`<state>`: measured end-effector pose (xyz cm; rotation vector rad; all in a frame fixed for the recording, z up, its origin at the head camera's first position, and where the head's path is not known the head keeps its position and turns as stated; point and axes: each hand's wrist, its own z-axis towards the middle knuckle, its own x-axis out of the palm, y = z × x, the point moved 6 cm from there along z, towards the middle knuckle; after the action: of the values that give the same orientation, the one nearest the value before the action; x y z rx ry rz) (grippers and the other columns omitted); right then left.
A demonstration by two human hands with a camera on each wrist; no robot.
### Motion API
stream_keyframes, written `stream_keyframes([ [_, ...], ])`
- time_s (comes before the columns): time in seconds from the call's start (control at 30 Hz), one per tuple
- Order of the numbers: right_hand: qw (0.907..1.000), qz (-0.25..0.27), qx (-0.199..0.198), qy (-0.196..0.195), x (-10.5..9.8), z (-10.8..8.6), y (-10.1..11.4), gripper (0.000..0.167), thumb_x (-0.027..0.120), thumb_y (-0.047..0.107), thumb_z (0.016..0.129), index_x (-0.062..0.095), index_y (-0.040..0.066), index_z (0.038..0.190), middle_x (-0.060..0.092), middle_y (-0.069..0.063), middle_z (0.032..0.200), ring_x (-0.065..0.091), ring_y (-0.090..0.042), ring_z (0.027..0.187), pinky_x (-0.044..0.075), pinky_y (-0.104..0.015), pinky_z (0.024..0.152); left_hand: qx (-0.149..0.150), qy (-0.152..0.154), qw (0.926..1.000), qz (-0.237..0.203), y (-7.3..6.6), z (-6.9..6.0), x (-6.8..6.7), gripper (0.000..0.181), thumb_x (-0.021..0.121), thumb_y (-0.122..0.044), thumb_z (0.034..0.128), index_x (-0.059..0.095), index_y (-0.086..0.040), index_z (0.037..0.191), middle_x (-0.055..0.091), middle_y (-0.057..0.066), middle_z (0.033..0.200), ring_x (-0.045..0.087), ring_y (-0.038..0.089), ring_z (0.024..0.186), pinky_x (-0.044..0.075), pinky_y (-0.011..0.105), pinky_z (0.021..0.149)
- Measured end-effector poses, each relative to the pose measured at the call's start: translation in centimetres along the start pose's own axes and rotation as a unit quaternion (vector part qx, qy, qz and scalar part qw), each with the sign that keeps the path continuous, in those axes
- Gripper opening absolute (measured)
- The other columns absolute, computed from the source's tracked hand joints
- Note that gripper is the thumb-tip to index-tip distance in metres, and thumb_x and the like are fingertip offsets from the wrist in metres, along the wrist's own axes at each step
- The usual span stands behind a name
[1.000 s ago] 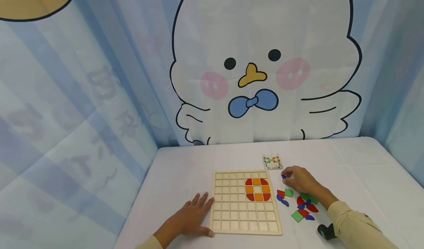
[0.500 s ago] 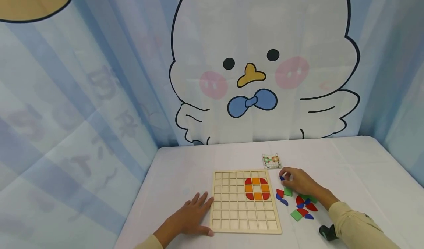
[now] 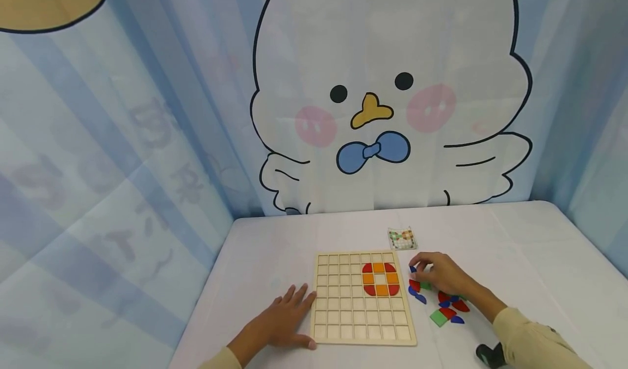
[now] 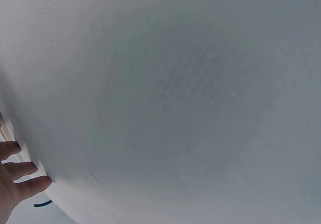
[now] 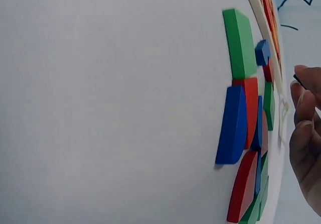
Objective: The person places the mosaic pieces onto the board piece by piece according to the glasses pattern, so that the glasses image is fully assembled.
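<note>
Pinching a blue piece (image 3: 412,269) between nearly closed right fingers (image 3: 426,258), spreading left fingers (image 3: 308,302) widely on the counter (image 3: 275,249), touching the wooden board (image 3: 360,318) at its edge

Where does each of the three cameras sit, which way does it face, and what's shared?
Head: worn on the head, facing forward and down at table, board and curtain; left hand, right hand and sleeves show.
Left wrist: on that wrist, facing mostly table; left fingers at the lower-left edge.
Right wrist: on that wrist, facing loose pieces across the table; right fingers at the right edge, pinching a blue piece.
Shared: head and right wrist both show loose pieces, right hand, board.
</note>
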<state>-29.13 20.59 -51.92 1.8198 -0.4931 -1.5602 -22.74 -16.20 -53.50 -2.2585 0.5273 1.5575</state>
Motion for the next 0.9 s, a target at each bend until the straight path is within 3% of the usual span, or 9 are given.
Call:
stream_keyframes([
  [0.2, 0.9982, 0.044, -0.008, 0.039, 1.3, -1.6, 1.4, 0.026, 0.077, 0.019, 0.088, 0.07, 0.008, 0.11, 0.059, 0.0, 0.084, 0.053, -0.014, 0.064, 0.047, -0.024, 0.054, 0.0, 0.001, 1.0, 0.001, 0.0, 0.0, 0.0, 0.109, 0.054, -0.086, 0.0758, 0.023, -0.024, 0.161, 0.02, 0.011, 0.168, 0.026, 0.042, 0.151, 0.04, 0.061, 0.109],
  [0.5, 0.9885, 0.076, -0.087, 0.098, 3.2, -3.0, 3.2, 0.02, 0.077, 0.013, 0.087, 0.071, 0.005, 0.104, 0.06, 0.002, 0.08, 0.051, -0.004, 0.061, 0.046, -0.021, 0.053, 0.001, -0.001, 1.0, -0.003, -0.2, -0.3, -0.5, 0.109, 0.055, -0.084, 0.0764, 0.025, -0.022, 0.161, 0.021, 0.012, 0.167, 0.026, 0.043, 0.151, 0.04, 0.061, 0.109],
  [0.7, 0.9874, 0.05, -0.112, 0.1, 4.2, -3.0, 4.1, 0.018, 0.079, 0.015, 0.085, 0.072, 0.008, 0.1, 0.062, 0.008, 0.08, 0.052, -0.001, 0.07, 0.045, -0.021, 0.064, -0.005, 0.006, 0.9999, -0.012, 0.0, -0.2, -0.2, 0.109, 0.055, -0.085, 0.0757, 0.024, -0.024, 0.161, 0.02, 0.011, 0.168, 0.025, 0.042, 0.151, 0.039, 0.061, 0.11],
  [0.9, 0.9878, 0.017, -0.13, 0.084, 4.7, -2.9, 4.8, 0.016, 0.079, 0.019, 0.086, 0.073, 0.009, 0.097, 0.06, 0.012, 0.074, 0.048, 0.0, 0.065, 0.041, -0.022, 0.061, -0.004, 0.003, 0.9999, -0.014, 0.1, -0.1, 0.0, 0.109, 0.054, -0.086, 0.0754, 0.023, -0.025, 0.161, 0.02, 0.01, 0.168, 0.024, 0.042, 0.151, 0.039, 0.062, 0.11],
])
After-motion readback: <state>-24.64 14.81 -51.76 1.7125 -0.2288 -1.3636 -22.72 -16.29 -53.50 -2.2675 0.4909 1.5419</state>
